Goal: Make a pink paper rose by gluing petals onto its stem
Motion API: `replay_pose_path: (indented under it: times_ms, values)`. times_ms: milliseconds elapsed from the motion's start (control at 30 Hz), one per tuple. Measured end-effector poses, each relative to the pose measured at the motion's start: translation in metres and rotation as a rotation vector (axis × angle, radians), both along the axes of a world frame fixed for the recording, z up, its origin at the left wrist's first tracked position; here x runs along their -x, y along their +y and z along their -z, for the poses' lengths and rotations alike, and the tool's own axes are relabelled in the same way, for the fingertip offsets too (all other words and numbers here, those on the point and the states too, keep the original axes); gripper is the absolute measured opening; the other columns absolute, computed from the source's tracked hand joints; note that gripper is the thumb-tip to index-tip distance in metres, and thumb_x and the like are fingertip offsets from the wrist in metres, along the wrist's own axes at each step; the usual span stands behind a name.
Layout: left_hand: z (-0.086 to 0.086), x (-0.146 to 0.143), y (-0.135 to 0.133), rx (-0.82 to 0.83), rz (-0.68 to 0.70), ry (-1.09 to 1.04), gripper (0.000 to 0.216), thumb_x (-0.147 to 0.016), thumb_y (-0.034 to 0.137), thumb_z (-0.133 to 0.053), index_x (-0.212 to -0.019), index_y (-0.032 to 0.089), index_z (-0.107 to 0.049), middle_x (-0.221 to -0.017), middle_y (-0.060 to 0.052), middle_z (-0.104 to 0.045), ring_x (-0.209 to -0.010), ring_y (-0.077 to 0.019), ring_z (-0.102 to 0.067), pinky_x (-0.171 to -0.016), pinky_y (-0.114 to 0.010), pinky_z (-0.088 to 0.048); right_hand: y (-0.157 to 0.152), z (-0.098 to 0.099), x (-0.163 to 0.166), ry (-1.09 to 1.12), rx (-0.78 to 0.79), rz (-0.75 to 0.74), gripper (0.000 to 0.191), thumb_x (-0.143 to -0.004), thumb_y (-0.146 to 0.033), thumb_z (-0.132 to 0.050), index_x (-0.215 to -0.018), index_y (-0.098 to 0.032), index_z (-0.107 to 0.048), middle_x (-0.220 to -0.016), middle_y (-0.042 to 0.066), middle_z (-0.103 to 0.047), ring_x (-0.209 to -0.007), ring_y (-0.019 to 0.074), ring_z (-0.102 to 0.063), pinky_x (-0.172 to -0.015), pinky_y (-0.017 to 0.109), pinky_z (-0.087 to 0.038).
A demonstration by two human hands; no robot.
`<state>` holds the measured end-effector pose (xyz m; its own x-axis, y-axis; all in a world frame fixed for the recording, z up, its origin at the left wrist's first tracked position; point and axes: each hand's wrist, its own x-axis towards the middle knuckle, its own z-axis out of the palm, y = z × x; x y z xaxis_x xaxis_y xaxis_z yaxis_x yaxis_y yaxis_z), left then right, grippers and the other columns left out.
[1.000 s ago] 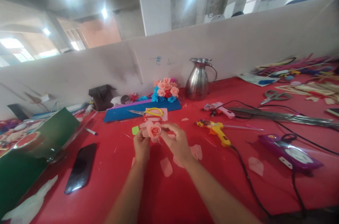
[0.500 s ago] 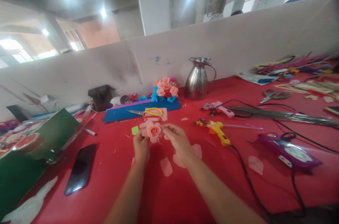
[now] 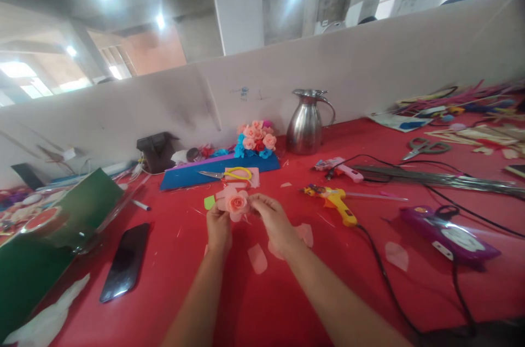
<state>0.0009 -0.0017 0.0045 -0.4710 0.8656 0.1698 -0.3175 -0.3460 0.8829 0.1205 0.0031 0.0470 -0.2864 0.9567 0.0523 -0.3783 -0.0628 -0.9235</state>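
A pink paper rose (image 3: 237, 203) is held up between my two hands over the red table (image 3: 254, 309). My left hand (image 3: 219, 227) grips it from the left, fingers closed at its outer petals. From the right, my right hand (image 3: 274, 220) pinches a petal edge between thumb and fingers. Loose pink paper petals lie below, one petal (image 3: 257, 258) in front of the hands and another petal (image 3: 304, 234) by my right wrist. Behind the rose are yellow-handled scissors (image 3: 235, 173) on pink paper and a small green paper piece (image 3: 209, 203).
A yellow glue gun (image 3: 337, 203) and a pink glue gun (image 3: 342, 168) lie to the right, their cords trailing past a purple power box (image 3: 451, 237). A steel jug (image 3: 305, 123) stands beside finished paper flowers (image 3: 257, 139). A phone (image 3: 125, 262) lies left, near a green board (image 3: 92, 199).
The rose has shifted very slightly left and turned a little between my fingers. Both hands keep nearly the same position.
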Motion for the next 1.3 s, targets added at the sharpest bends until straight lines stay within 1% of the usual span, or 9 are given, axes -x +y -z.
replay_pose_path:
  times_ms: [133,233,400,600,700,800,967,1133,1300]
  values:
    - [-0.0015,-0.0011,-0.0006,-0.012,0.023,-0.021,0.010,-0.056,0.010,-0.064,-0.066,0.013,-0.064,-0.067,-0.001,-0.064,-0.061,-0.0104,-0.055,-0.060,-0.022,-0.044,-0.0015,-0.0023,0.0004,-0.048,-0.014,-0.010,0.012,-0.070,-0.029,-0.058,-0.064,-0.019,-0.061,-0.063,0.000,-0.060,-0.064,0.0129,-0.053,-0.061,0.024,-0.039]
    - [-0.0039,-0.0020,-0.0014,-0.004,0.027,-0.028,0.015,-0.055,0.010,-0.066,-0.070,0.013,-0.066,-0.071,-0.002,-0.066,-0.065,-0.0118,-0.058,-0.063,-0.024,-0.046,-0.0024,-0.0037,0.0012,-0.089,-0.034,-0.008,0.010,-0.069,-0.026,-0.059,-0.064,-0.019,-0.063,-0.065,0.000,-0.061,-0.064,0.0132,-0.052,-0.062,0.025,-0.038]
    - [-0.0073,-0.0032,-0.0018,0.010,0.039,-0.050,0.020,-0.053,0.011,-0.069,-0.073,0.014,-0.067,-0.073,-0.002,-0.068,-0.068,-0.0134,-0.060,-0.070,-0.026,-0.046,-0.0025,-0.0025,0.0020,-0.065,-0.024,-0.036,0.006,-0.067,-0.024,-0.062,-0.067,-0.019,-0.063,-0.066,-0.002,-0.060,-0.062,0.0115,-0.049,-0.062,0.025,-0.036]
    - [-0.0043,-0.0016,-0.0005,-0.018,0.044,-0.085,0.024,-0.053,0.011,-0.070,-0.077,0.014,-0.066,-0.077,-0.003,-0.068,-0.070,-0.0136,-0.060,-0.070,-0.026,-0.046,-0.0011,-0.0012,0.0012,-0.081,-0.035,-0.068,0.013,-0.065,-0.029,-0.067,-0.063,-0.018,-0.061,-0.059,-0.004,-0.053,-0.058,0.0097,-0.043,-0.060,0.025,-0.033]
    - [-0.0021,-0.0002,0.0012,-0.024,0.030,-0.087,0.022,-0.053,0.010,-0.069,-0.075,0.014,-0.067,-0.076,-0.003,-0.068,-0.071,-0.0133,-0.060,-0.070,-0.025,-0.046,-0.0005,-0.0005,0.0011,-0.104,-0.034,-0.084,0.013,-0.064,-0.028,-0.068,-0.063,-0.017,-0.061,-0.058,-0.004,-0.052,-0.058,0.0098,-0.042,-0.060,0.025,-0.032]
    - [-0.0002,0.0007,0.0032,-0.005,0.016,-0.107,0.022,-0.052,0.009,-0.068,-0.074,0.014,-0.067,-0.075,-0.002,-0.068,-0.069,-0.0129,-0.059,-0.068,-0.024,-0.046,0.0001,0.0005,0.0012,-0.122,-0.023,-0.079,0.011,-0.064,-0.027,-0.067,-0.065,-0.017,-0.061,-0.060,-0.003,-0.053,-0.060,0.0103,-0.043,-0.061,0.025,-0.033]
    - [0.0004,0.0006,0.0037,-0.017,0.031,-0.110,0.022,-0.054,0.007,-0.066,-0.074,0.015,-0.068,-0.074,-0.001,-0.067,-0.067,-0.0114,-0.058,-0.067,-0.023,-0.045,-0.0003,-0.0017,0.0005,-0.142,-0.025,-0.070,0.009,-0.064,-0.026,-0.064,-0.066,-0.018,-0.062,-0.060,-0.003,-0.053,-0.058,0.0103,-0.042,-0.059,0.025,-0.031]
    - [-0.0029,-0.0006,0.0020,-0.028,0.024,-0.073,0.022,-0.055,0.010,-0.066,-0.077,0.013,-0.068,-0.074,-0.003,-0.067,-0.069,-0.0136,-0.059,-0.070,-0.027,-0.046,0.0007,-0.0027,-0.0020,-0.140,-0.029,-0.032,0.007,-0.065,-0.024,-0.059,-0.066,-0.018,-0.061,-0.059,-0.003,-0.052,-0.058,0.0103,-0.041,-0.058,0.024,-0.031]
    - [-0.0046,-0.0006,0.0010,-0.017,0.020,-0.079,0.017,-0.055,0.010,-0.064,-0.072,0.014,-0.067,-0.070,-0.001,-0.066,-0.064,-0.0125,-0.058,-0.064,-0.024,-0.045,0.0019,-0.0020,-0.0037,-0.139,-0.091,-0.049,0.016,-0.070,-0.032,-0.059,-0.062,-0.018,-0.058,-0.056,-0.003,-0.049,-0.056,0.0103,-0.039,-0.057,0.024,-0.031]
